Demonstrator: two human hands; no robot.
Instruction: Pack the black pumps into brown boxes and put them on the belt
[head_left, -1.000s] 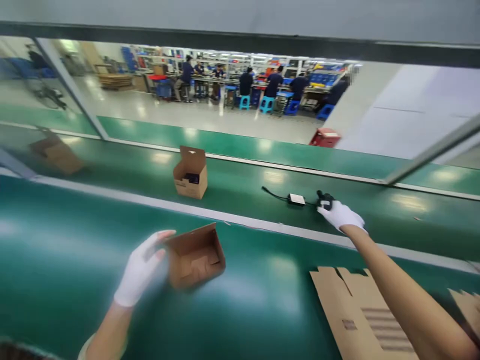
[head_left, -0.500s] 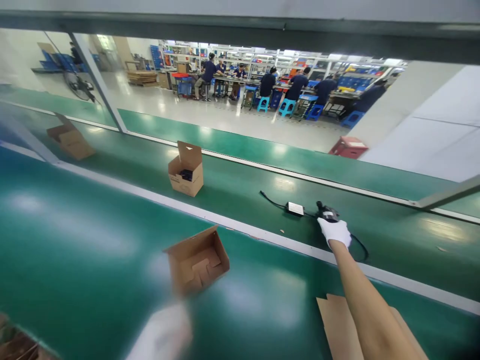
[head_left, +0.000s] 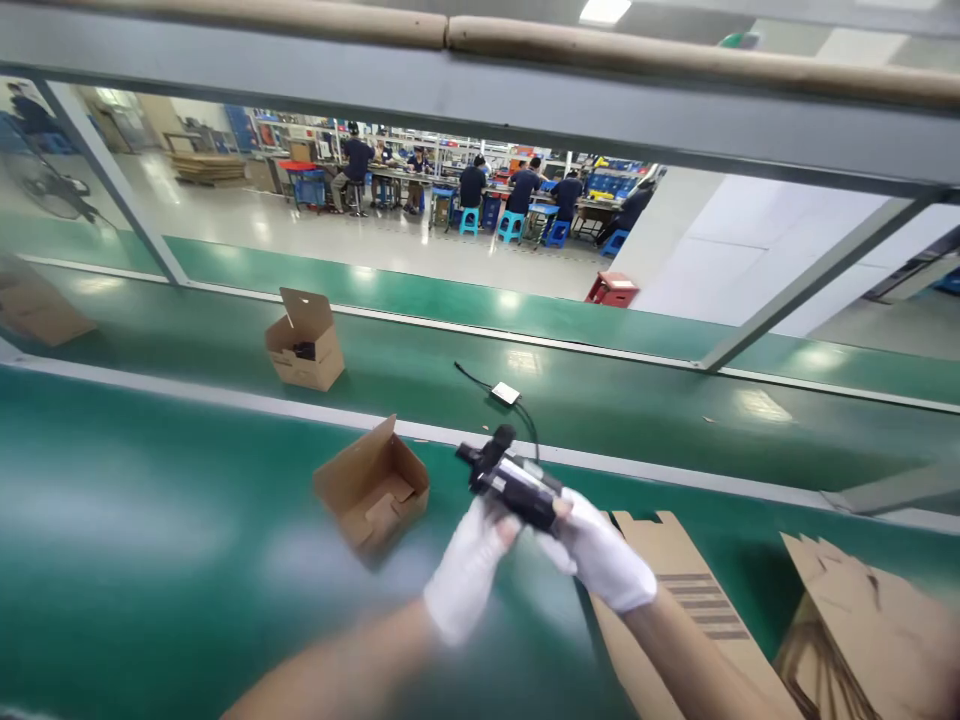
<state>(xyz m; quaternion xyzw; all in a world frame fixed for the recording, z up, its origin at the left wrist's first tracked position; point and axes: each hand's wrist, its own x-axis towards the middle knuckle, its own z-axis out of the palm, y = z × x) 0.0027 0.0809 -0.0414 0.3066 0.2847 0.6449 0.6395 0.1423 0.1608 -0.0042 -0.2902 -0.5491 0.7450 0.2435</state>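
Both gloved hands are on a small black pump (head_left: pixel 521 488) with stub ports at one end and a pale label, raised over the near green bench. My left hand (head_left: pixel 469 570) is closed at its underside near the ports. My right hand (head_left: pixel 604 552) grips the other end of the body. A black cable runs from the pump to an inline box with a white label (head_left: pixel 505 393), lying on the green strip behind. To the left of my hands, an open cardboard box (head_left: pixel 375 495) lies tilted, with its flap up and folded card inside.
Farther back stands another open carton (head_left: pixel 309 345) with something dark inside; a blurred carton (head_left: pixel 45 300) is at far left. Flat cardboard (head_left: pixel 690 585) and a stack of folded cartons (head_left: pixel 862 620) lie at right. Metal posts and an overhead beam (head_left: pixel 480 90) frame the bench. People sit beyond.
My right hand has brought the pump from the back strip toward me over the near bench. My left hand has risen from lower left to hold it too. The view has shifted right.
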